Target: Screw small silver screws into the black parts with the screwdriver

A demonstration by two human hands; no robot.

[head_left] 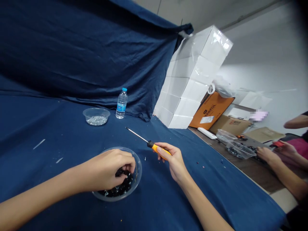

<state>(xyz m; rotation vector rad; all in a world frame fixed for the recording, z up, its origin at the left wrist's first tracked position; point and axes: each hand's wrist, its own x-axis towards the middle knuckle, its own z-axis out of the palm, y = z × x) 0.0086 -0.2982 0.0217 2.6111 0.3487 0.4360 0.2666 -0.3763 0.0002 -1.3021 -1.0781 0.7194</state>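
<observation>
My right hand is closed around the yellow-and-black handle of a screwdriver. Its thin metal shaft points up and to the left, above the blue cloth. My left hand reaches into a round clear plastic bowl of small shiny black pieces. The fingers and thumb there are curled in among the pieces; whatever lies between them is hidden.
A clear bowl of small silvery pieces and a water bottle stand farther back on the blue cloth. White boxes are stacked behind. At right, a co-worker's hands are by other bowls.
</observation>
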